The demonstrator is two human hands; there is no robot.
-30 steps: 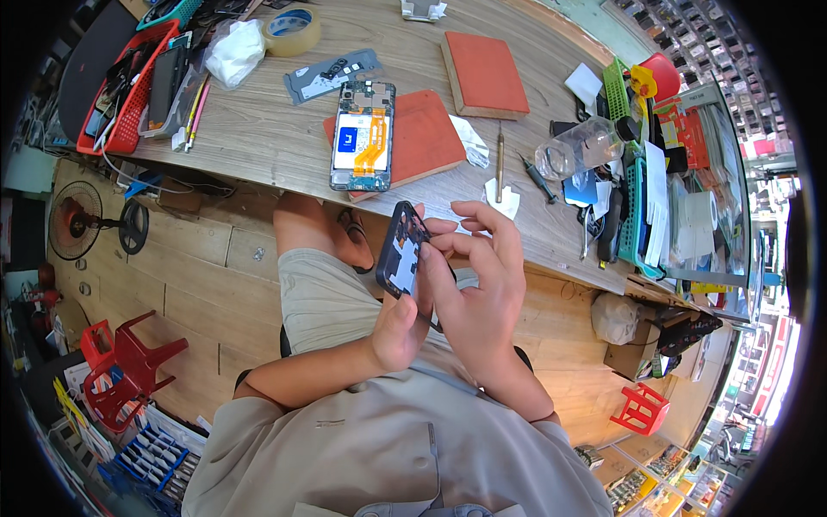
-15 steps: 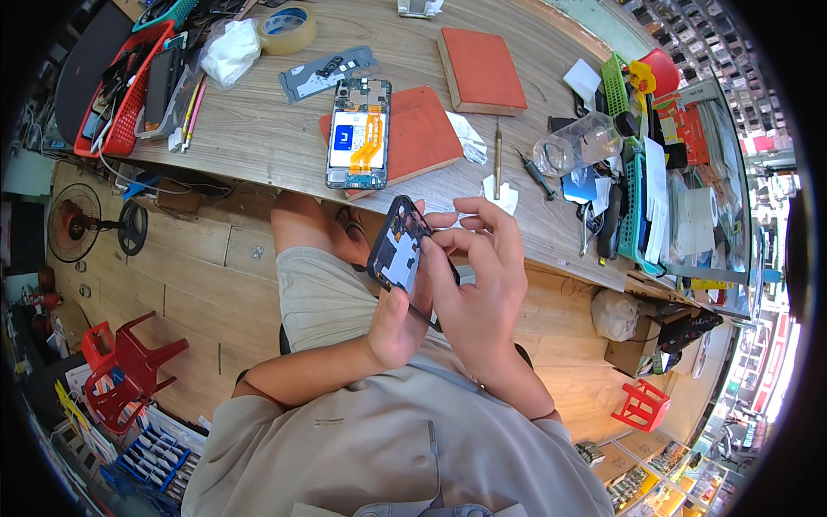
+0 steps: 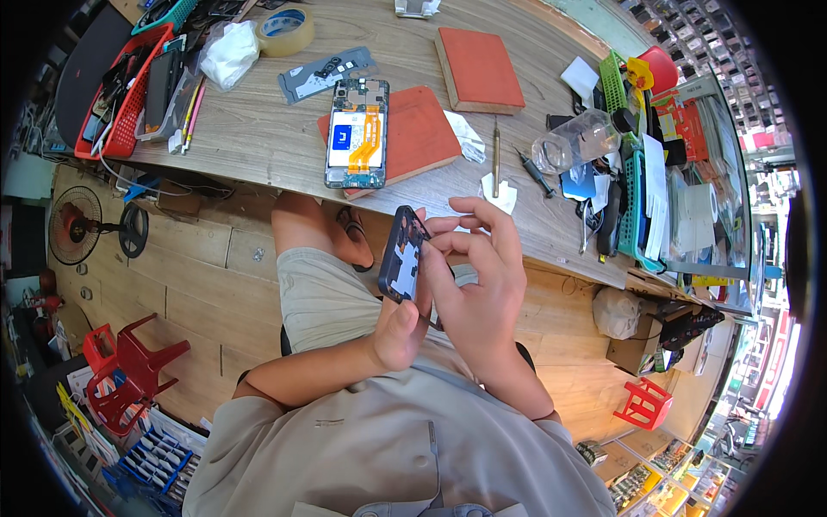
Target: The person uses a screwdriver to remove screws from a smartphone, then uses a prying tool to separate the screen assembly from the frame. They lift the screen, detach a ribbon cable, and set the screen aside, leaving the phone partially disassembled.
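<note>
A dark phone back cover (image 3: pixel 401 258), its inner side showing, is held up before my chest near the table's front edge. My left hand (image 3: pixel 401 332) closes on its lower end, thumb on the near side. With thumb and fingertips, my right hand (image 3: pixel 479 267) pinches the cover's right edge near the top; whether a small part is between them I cannot make out. Beyond lies an opened phone (image 3: pixel 357 138) with its battery and orange flex cables bare, resting partly on a red-covered book (image 3: pixel 422 138).
A second red book (image 3: pixel 482 69), a screwdriver (image 3: pixel 496 159) and a dark pen-like tool (image 3: pixel 536 172) lie on the table. Clear packing tape (image 3: pixel 286 33) and a red basket (image 3: pixel 129 112) of phones stand back left. A clear plastic jar (image 3: pixel 575 142) lies on the right.
The back cover has turned more edge-on and shifted slightly right in my left hand. My right hand keeps its pinch at the cover's edge almost unmoved.
</note>
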